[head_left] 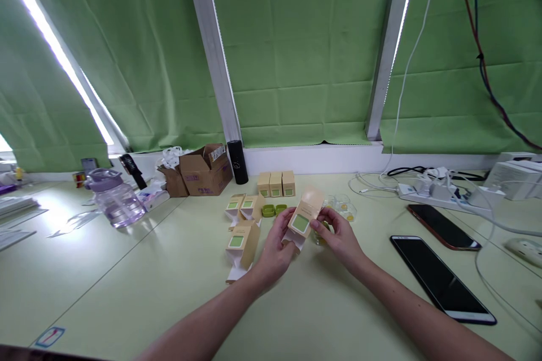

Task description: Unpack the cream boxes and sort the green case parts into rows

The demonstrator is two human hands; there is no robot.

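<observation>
Both forearms were bare to the frame's edge, no sleeves showing; the left grip (pixel 277 251) and right grip (pixel 341 240) carried no gloves, rings or watch

My hands hold a matt tan cardboard carton (pixel 305 215); the table (pixel 127 271) looks smooth, faintly glossy; the phone (pixel 440 277) is shiny black glass.

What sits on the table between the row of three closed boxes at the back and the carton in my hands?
In the head view, two small green lids lie between the three closed boxes and the held carton.
</observation>
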